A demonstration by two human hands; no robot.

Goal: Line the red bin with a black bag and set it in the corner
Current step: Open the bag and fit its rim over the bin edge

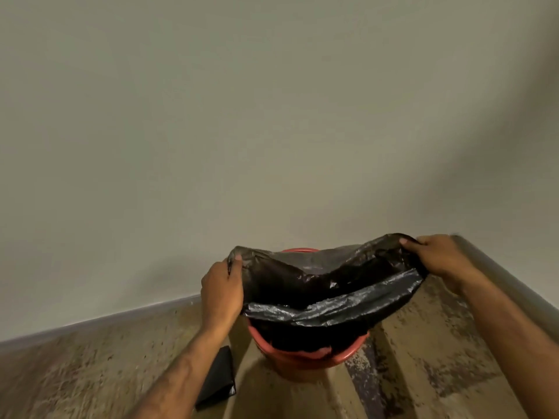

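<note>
A red bin (pixel 305 359) stands on the floor near the corner where two walls meet. A black bag (pixel 326 294) hangs into it, its mouth spread wide above the rim. My left hand (pixel 222 293) grips the bag's left edge and my right hand (pixel 441 258) grips its right edge, pulling the opening apart. The bag's front edge sags across the bin's mouth; a strip of the red rim shows at the back and along the front. The bin's inside is hidden by the bag.
A folded flat pack of black bags (pixel 219 379) lies on the floor left of the bin, under my left forearm. Plain walls (pixel 272 116) with a skirting strip (pixel 99 319) meet just behind the bin. The floor (pixel 423 358) is worn and streaked.
</note>
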